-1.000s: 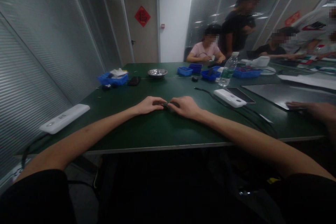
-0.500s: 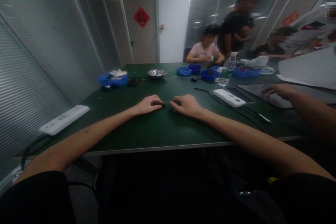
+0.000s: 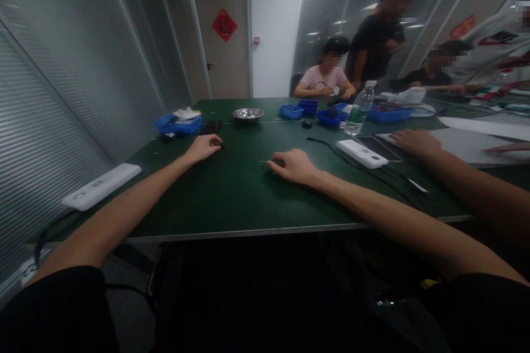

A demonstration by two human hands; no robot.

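Observation:
My left hand (image 3: 203, 148) is over the left part of the green table, thumb and fingers pinched. A small dark piece (image 3: 222, 146) shows at its fingertips, too small to name. My right hand (image 3: 297, 166) rests near the middle of the table with thumb and forefinger pressed together. From that pinch a thin pale pin-like rod (image 3: 263, 161) sticks out to the left; its other end is hidden by the fingers. A wide gap of bare tabletop lies between the two hands.
A blue tray (image 3: 182, 127), a metal bowl (image 3: 247, 116), smaller blue trays (image 3: 291, 112) and a water bottle (image 3: 359, 113) stand farther back. White power banks (image 3: 361, 153) with cables lie at both sides. A neighbour's hand (image 3: 418, 142) rests on papers at right.
My left hand has drawn away from the right hand, leftward and slightly back, with the small dark piece. My right hand has stayed put. The neighbour's hand has shifted left on the papers.

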